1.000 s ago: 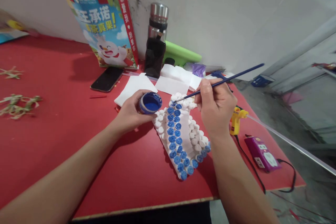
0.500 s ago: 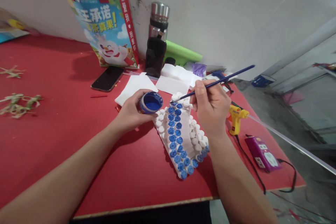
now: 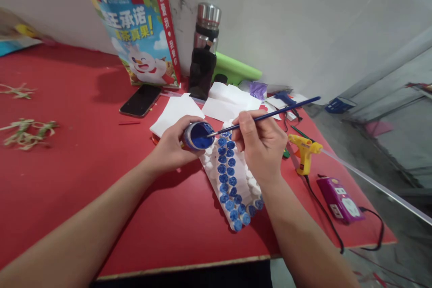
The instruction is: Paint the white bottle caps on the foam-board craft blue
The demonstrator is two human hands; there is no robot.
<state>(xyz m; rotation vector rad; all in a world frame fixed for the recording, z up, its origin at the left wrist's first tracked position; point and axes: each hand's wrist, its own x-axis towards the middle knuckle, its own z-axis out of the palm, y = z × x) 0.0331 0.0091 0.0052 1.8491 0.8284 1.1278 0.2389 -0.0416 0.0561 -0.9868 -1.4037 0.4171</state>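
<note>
My left hand (image 3: 175, 144) is wrapped round a small jar of blue paint (image 3: 200, 136), tilted so its mouth faces me. Between the fingers of my right hand (image 3: 259, 139) is a dark blue paintbrush (image 3: 280, 110), its bristles inside the jar's mouth. Below both hands lies a flat white piece (image 3: 238, 171) covered in small round rosettes. Two columns of these blue rosettes (image 3: 222, 178) run down its left side and along its lower end; others are white. My right hand and forearm hide part of its right side.
A yellow glue gun (image 3: 305, 153) and a purple power box (image 3: 339, 200) with cords lie at right. Behind are white paper sheets (image 3: 178, 112), a phone (image 3: 141, 100), a bottle (image 3: 204, 54) and a printed bag (image 3: 141, 31). Straw-like pieces (image 3: 29, 134) lie on the red table (image 3: 84, 171).
The brush has moved left and down from the rosettes into the paint jar. My left hand has tipped the jar more and shifted it slightly right.
</note>
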